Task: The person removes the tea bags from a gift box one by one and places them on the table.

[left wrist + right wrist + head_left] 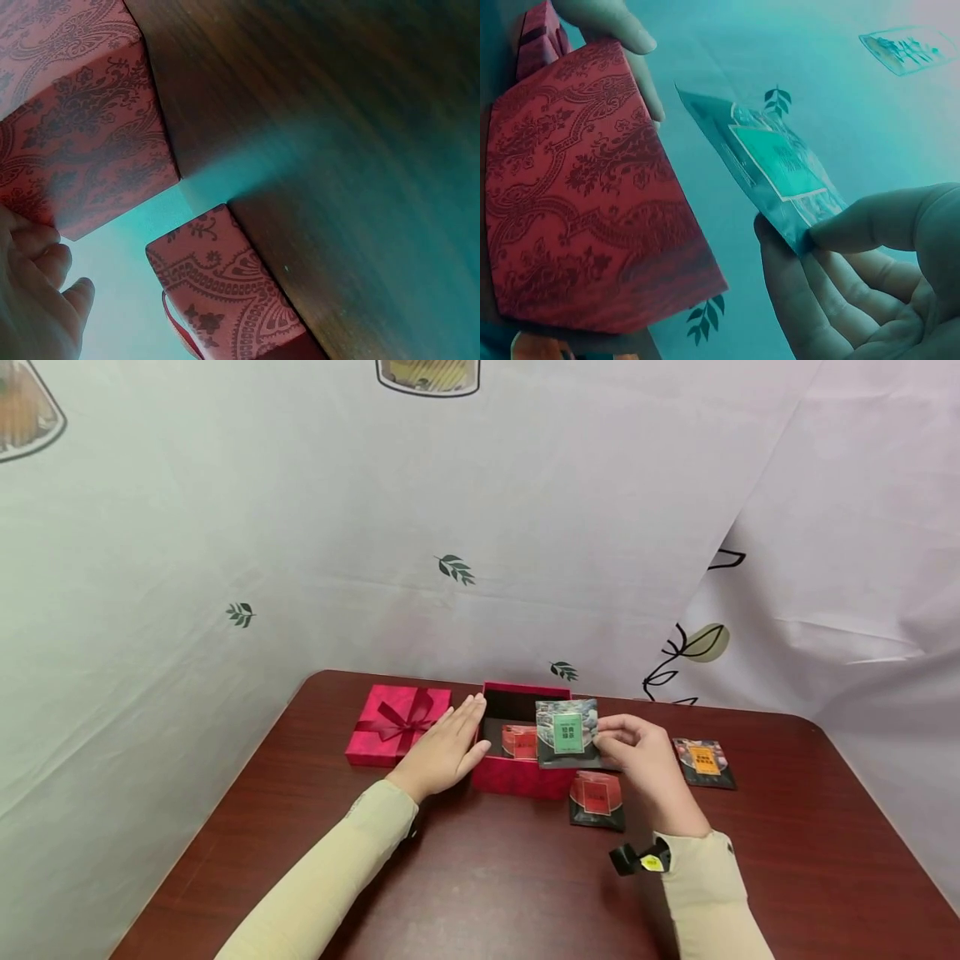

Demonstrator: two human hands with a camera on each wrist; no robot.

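My right hand point(643, 764) pinches a tea sachet point(567, 735) with a green label by its right edge, thumb in front and fingers behind. The sachet is held up over the right part of a red patterned gift box point(521, 777), which has no lid on it. In the right wrist view the sachet point(776, 161) tilts beside the box wall point(592, 202). Inside the box lies a red-labelled sachet point(519, 742), partly covered by the green one. My left hand point(442, 747) rests at the box's left rim with its fingers straight.
The box lid point(382, 714) with a dark red ribbon bow lies left of the box. Another red-labelled sachet point(596, 802) lies in front of the box, and an orange-labelled one point(705, 762) to the right. A wall of white printed cloth point(480, 627) stands behind the table point(510, 877).
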